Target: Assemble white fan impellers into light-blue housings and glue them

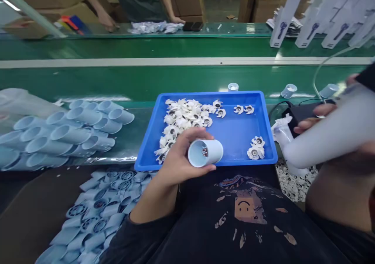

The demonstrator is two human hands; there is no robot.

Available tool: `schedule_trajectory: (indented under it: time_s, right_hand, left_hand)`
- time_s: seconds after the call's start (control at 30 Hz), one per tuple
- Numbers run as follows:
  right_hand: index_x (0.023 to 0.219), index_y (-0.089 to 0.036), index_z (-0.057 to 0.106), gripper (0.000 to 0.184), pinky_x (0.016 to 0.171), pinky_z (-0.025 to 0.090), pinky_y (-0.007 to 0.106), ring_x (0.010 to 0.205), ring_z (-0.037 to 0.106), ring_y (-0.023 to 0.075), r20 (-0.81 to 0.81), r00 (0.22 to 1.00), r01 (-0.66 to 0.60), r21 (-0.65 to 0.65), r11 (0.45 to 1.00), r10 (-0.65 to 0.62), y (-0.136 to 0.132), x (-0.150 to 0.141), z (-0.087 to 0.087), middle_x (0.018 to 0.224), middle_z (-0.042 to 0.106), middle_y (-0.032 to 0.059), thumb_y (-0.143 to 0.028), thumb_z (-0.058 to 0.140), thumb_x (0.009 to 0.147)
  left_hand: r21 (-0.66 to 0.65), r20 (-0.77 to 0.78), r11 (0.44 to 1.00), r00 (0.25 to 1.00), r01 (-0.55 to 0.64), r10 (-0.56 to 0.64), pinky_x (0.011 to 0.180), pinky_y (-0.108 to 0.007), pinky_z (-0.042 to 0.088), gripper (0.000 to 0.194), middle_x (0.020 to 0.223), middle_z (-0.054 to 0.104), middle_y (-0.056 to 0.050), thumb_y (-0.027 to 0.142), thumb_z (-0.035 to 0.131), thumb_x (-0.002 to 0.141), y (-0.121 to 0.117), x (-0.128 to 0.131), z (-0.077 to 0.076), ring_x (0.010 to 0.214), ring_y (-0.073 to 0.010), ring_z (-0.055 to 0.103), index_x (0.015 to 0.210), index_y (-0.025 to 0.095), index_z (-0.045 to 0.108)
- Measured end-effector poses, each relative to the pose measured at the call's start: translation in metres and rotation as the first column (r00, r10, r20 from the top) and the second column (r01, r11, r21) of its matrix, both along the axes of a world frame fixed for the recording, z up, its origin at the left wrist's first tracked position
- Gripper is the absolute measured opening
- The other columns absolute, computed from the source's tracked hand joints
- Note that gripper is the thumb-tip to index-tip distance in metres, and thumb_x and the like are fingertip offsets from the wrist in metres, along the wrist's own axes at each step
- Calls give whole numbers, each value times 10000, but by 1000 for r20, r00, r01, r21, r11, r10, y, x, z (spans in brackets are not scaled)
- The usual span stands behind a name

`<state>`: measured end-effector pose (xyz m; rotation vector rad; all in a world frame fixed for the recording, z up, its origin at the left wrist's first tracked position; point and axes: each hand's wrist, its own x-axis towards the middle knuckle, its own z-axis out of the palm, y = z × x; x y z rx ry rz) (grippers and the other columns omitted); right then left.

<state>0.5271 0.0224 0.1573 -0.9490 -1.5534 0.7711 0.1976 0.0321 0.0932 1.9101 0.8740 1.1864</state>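
My left hand (178, 158) is closed around a pale blue plastic tube housing (205, 153), its open end turned toward me with a small motor visible inside. It hovers over the near edge of a blue tray (234, 133) holding several white fan impellers (184, 117). My right hand (316, 119) grips a large white cylindrical tool (331, 139) at the right, its tip pointing left toward the tray's right edge. The fingers wrap the tool near a black box (301, 113).
Stacks of pale blue tubes (67, 133) lie left of the tray, and more housings (96, 213) sit in a pile by my lap. Single tubes (288, 90) stand on the green conveyor (175, 78). Another person's hands (107, 22) rest on the far side. White boxes (310, 27) stand at back right.
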Motion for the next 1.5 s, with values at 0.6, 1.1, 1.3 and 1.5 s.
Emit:
schedule_trajectory:
  time_s: [0.6, 1.1, 1.3, 1.5]
  right_hand:
    - [1083, -291, 520, 578, 656, 594, 348, 714, 681, 184, -433, 890, -212, -111, 971, 144, 20, -70, 37, 796, 633, -58, -745, 573, 728]
    - [1045, -293, 462, 642, 778, 603, 442, 906, 696, 280, -171, 983, -99, -151, 984, 73, 12, -60, 38, 894, 629, -18, -783, 573, 644]
    - [1058, -302, 438, 643, 766, 600, 456, 818, 679, 277, -169, 984, -92, -171, 981, 63, 14, -59, 39, 845, 651, -7, -758, 585, 629]
    - [1123, -301, 451, 713, 799, 583, 442, 886, 679, 276, -118, 986, -133, -164, 977, 115, 18, -54, 38, 1007, 654, 6, -812, 543, 635]
  left_hand:
    - [264, -412, 960, 911, 88, 30, 610, -325, 458, 318, 787, 684, -33, 446, 706, 734, -9, 94, 13, 731, -219, 652, 867, 193, 565]
    - [303, -320, 948, 947, 97, 5, 575, -317, 422, 246, 729, 640, -23, 424, 622, 799, -7, 111, 9, 679, -192, 618, 817, 190, 548]
    - [247, -337, 965, 941, 89, -1, 596, -331, 421, 240, 726, 650, -15, 440, 622, 779, -5, 112, 7, 699, -197, 625, 795, 210, 555]
    - [232, -351, 969, 936, 83, 4, 611, -336, 419, 251, 731, 658, -23, 440, 645, 772, -8, 110, 9, 714, -211, 634, 796, 203, 567]
